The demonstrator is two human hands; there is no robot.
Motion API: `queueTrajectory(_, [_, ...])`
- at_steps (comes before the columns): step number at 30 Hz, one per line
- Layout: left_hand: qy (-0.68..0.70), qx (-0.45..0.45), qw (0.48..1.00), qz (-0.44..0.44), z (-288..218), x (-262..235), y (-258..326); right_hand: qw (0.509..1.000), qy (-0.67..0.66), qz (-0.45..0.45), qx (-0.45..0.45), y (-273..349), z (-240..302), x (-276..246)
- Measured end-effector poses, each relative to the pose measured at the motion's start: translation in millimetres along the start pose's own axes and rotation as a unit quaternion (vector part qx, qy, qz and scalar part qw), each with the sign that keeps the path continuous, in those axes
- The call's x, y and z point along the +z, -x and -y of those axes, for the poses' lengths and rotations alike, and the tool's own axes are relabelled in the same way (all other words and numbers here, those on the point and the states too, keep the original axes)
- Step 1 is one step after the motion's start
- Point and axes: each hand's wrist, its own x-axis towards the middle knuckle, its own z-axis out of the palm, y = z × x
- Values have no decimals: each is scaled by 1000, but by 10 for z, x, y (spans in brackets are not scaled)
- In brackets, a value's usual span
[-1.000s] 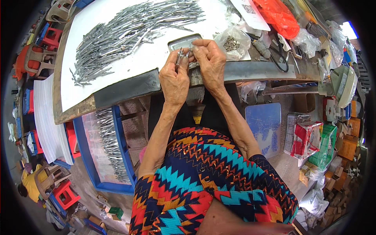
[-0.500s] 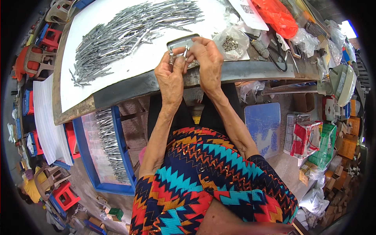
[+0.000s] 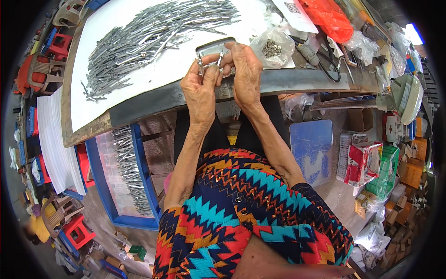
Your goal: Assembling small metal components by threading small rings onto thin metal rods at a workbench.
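My left hand (image 3: 200, 90) is closed, its fingers pinching slim silver metal parts; one metal part (image 3: 200, 66) stands up at its fingertips, and a second metal part (image 3: 220, 60) shows between the two hands. Close on its right, my right hand (image 3: 247, 74) has its fingers curled; what they grip, if anything, is hidden. Just beyond the fingertips lies a small dark-rimmed tray (image 3: 213, 44), partly covered by the hands. A wide heap of long thin metal strips (image 3: 144, 39) spreads over the white board (image 3: 90, 114) at the far left.
To the right are a clear bag of small metal pieces (image 3: 278, 58), a power tool with a black cord (image 3: 306, 55) and a red plastic bag (image 3: 327, 21). A blue tray (image 3: 108, 200) of metal strips sits below the table's left side. The table's metal edge (image 3: 153, 102) runs beneath my wrists.
The right hand's fingers have lifted slightly and drawn up a little, uncovering more of the small tray. Both hands have shifted slightly left in the picture; the left hand keeps its pinch.
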Motion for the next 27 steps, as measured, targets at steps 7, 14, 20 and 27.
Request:
queueTrajectory(7, [-68, 13, 998, -4, 15, -22, 10, 988, 126, -2, -93, 38, -69, 15])
queueTrajectory(14, [-50, 17, 999, -3, 61, 35, 46, 993, 86, -6, -76, 84, 77, 108])
queueTrajectory(20, [-77, 16, 997, -12, 51, 71, 85, 994, 80, -15, -77, 19, -14, 115])
queueTrajectory(27, [-100, 23, 994, -27, 57, 100, 112, 977, 161, -46, -135, -11, -71, 136])
